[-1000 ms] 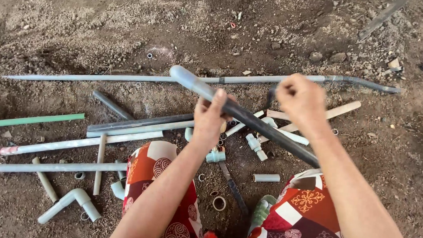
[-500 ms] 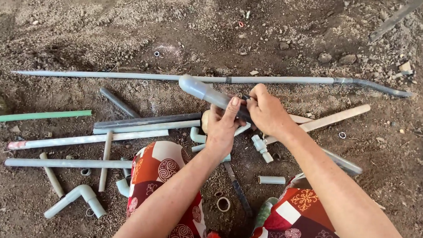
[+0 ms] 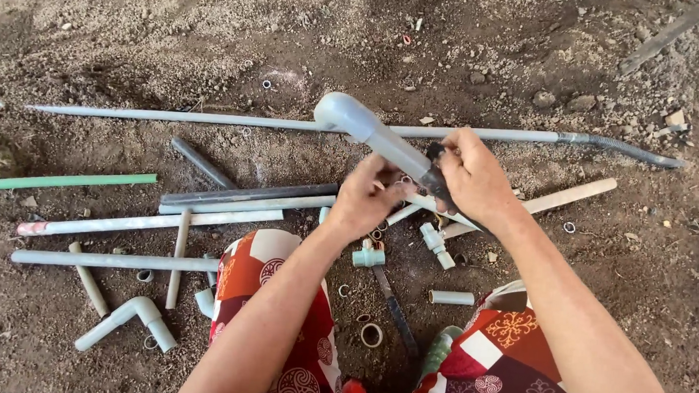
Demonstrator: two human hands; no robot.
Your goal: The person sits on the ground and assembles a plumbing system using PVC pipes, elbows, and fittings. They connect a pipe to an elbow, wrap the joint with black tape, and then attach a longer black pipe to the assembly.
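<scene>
Dirt ground; grey pipe (image 3: 376,138) between left hand (image 3: 369,197) and right hand (image 3: 470,179), both clamped on it.

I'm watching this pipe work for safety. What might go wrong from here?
The grey pipe with the elbow end is held up only by the left hand and right hand; a loose grip could drop it on the fittings below. Loose rings and short pipe pieces could get lost in the dirt.

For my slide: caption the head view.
Both hands, left hand and right hand, hold a grey pipe over scattered pipes.
</scene>
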